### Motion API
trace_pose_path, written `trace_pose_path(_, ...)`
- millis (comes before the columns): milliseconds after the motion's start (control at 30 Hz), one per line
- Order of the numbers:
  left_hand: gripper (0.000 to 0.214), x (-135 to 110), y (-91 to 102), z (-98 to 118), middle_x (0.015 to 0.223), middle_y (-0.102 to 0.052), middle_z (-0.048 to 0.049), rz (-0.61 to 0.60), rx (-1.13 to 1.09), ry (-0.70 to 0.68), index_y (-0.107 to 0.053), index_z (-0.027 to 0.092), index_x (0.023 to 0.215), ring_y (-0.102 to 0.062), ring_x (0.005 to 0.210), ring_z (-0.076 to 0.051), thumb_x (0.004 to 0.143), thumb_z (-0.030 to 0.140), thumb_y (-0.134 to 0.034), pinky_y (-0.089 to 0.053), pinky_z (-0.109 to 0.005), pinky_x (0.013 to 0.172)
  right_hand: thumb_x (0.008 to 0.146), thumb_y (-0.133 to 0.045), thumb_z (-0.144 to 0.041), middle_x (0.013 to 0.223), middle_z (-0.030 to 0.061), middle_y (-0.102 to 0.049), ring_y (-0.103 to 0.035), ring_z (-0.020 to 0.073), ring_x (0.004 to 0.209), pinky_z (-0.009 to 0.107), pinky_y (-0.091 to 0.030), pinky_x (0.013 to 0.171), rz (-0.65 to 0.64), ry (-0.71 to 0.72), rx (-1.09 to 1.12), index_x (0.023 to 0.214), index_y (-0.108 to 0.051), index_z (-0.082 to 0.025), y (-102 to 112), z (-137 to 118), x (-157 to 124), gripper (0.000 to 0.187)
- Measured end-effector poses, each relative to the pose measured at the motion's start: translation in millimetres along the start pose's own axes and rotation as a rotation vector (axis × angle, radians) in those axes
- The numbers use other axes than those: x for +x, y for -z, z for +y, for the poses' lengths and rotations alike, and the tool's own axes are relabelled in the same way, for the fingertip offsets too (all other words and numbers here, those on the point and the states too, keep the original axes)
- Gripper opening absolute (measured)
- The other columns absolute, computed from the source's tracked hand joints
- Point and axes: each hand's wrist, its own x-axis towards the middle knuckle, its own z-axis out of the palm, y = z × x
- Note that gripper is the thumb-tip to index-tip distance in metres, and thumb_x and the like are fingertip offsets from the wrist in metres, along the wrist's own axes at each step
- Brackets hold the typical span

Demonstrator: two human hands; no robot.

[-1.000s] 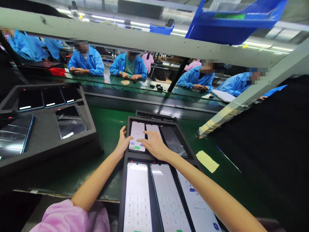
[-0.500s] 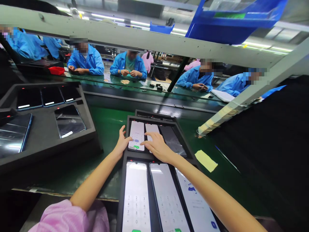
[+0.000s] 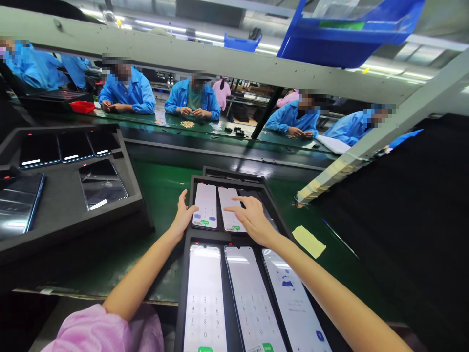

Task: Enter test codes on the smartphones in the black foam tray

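Landmark: black tray [image 3: 184, 274] on the green belt [image 3: 161, 186], six phones in two rows of three.

- Left hand [image 3: 185, 215] lay at the tray's far-left rim, loosely spread, clasping nothing; its thumb touched the edge of the far-left phone [image 3: 205, 205].
- Right hand [image 3: 254, 220] was flat and splayed over the tray's far row, empty, index finger stretched onto the far-middle phone [image 3: 230, 208].
- Far-right phone [image 3: 271, 221] was dark and mostly under that hand.
- Near-row phones [image 3: 204, 298] were all lit.

Progress, as I judged it: five of six screens awake and one dark (whether it was merely asleep I could not tell).

Writing: dial-pad digits 1–9 and 0 with green call buttons on two near screens; the third's text was too small. No brand was legible.

Right of the tray lay a blank yellow slip [image 3: 308, 241]; left of it, a second tray [image 3: 69, 215] of dark phones.
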Motion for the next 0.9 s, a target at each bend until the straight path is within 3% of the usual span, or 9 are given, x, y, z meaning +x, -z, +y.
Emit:
trace_pose_path(67, 0.064, -4, 0.7, 4, 0.145, -0.020, -0.0099, 0.051, 0.173, -0.176, -0.032, 0.026, 0.134, -0.035, 0.127, -0.028, 0.073, 0.016, -0.051, -0.030, -0.044, 0.104, 0.093, -0.013, -0.040, 0.114, 0.0047, -0.054, -0.043, 0.0227, 0.113, 0.049, -0.024, 0.103, 0.067, -0.070, 0.007, 0.099, -0.068, -0.033, 4, 11, -10, 0.055)
trace_pose_path(133, 0.048, -9, -0.5, 12, 0.146, -0.023, -0.0069, 0.018, 0.410, -0.429, -0.048, 0.026, 0.124, -0.026, 0.132, -0.029, 0.076, 0.021, -0.051, -0.021, -0.047, 0.108, 0.093, -0.013, -0.038, 0.108, 0.0047, -0.057, -0.047, 0.0224, 0.108, 0.048, -0.028, 0.101, 0.122, -0.161, 0.007, 0.091, -0.070, -0.031, 4, 20, -20, 0.058)
trace_pose_path(200, 0.033, -13, -5.1, 21, 0.144, -0.032, -0.0032, -0.153, 0.607, -0.645, -0.060, 0.027, 0.111, -0.021, 0.134, -0.029, 0.080, 0.026, -0.049, -0.015, -0.049, 0.110, 0.093, -0.014, -0.036, 0.105, 0.0047, -0.057, -0.049, 0.0218, 0.105, 0.047, -0.029, 0.101, 0.152, -0.230, -0.008, 0.088, -0.071, -0.030, 1, 24, -26, 0.057)
trace_pose_path(300, 0.023, -17, -16.8, 31, 0.138, -0.043, 0.0011, -0.444, 0.725, -0.799, -0.069, 0.030, 0.095, -0.025, 0.134, -0.027, 0.082, 0.029, -0.049, -0.011, -0.048, 0.111, 0.093, -0.018, -0.033, 0.104, 0.0041, -0.057, -0.048, 0.0208, 0.106, 0.047, -0.025, 0.104, 0.130, -0.227, -0.030, 0.090, -0.071, -0.031, -3, 24, -30, 0.053)
trace_pose_path(367, 0.020, -17, -24.0, 33, 0.135, -0.047, 0.0023, -0.523, 0.720, -0.823, -0.071, 0.031, 0.087, -0.028, 0.133, -0.027, 0.081, 0.030, -0.052, -0.009, -0.049, 0.111, 0.093, -0.019, -0.032, 0.105, 0.0037, -0.057, -0.048, 0.0201, 0.107, 0.048, -0.022, 0.106, 0.106, -0.202, -0.030, 0.092, -0.071, -0.031, -4, 22, -29, 0.051)
trace_pose_path(467, 0.020, -16, -28.9, 30, 0.134, -0.049, 0.0032, -0.541, 0.755, -0.817, -0.072, 0.030, 0.079, -0.028, 0.133, -0.028, 0.081, 0.032, -0.052, -0.006, -0.050, 0.111, 0.093, -0.019, -0.030, 0.106, 0.0035, -0.057, -0.048, 0.0191, 0.108, 0.048, -0.020, 0.106, 0.088, -0.197, -0.022, 0.091, -0.071, -0.031, -2, 20, -28, 0.051)
trace_pose_path(567, 0.024, -16, -28.5, 28, 0.137, -0.046, 0.0030, -0.539, 0.857, -0.805, -0.072, 0.031, 0.083, -0.026, 0.134, -0.028, 0.084, 0.032, -0.048, -0.004, -0.051, 0.110, 0.092, -0.020, -0.029, 0.105, 0.0037, -0.057, -0.048, 0.0188, 0.108, 0.049, -0.019, 0.107, 0.061, -0.199, -0.021, 0.085, -0.071, -0.030, -2, 19, -29, 0.052)
trace_pose_path(767, 0.023, -15, -27.5, 29, 0.136, -0.047, 0.0018, -0.513, 0.786, -0.794, -0.071, 0.032, 0.088, -0.029, 0.132, -0.029, 0.083, 0.034, -0.049, -0.004, -0.053, 0.109, 0.091, -0.021, -0.028, 0.101, 0.0033, -0.057, -0.050, 0.0181, 0.104, 0.050, -0.020, 0.106, 0.046, -0.229, -0.002, 0.080, -0.071, -0.029, -3, 18, -29, 0.052)
trace_pose_path(900, 0.030, -15, -27.3, 30, 0.139, -0.044, 0.0019, -0.529, 0.944, -0.796, -0.072, 0.030, 0.084, -0.026, 0.133, -0.028, 0.086, 0.034, -0.043, -0.006, -0.052, 0.109, 0.091, -0.022, -0.028, 0.102, 0.0036, -0.058, -0.049, 0.0184, 0.106, 0.049, -0.020, 0.106, 0.045, -0.233, -0.006, 0.080, -0.072, -0.029, -2, 19, -29, 0.051)
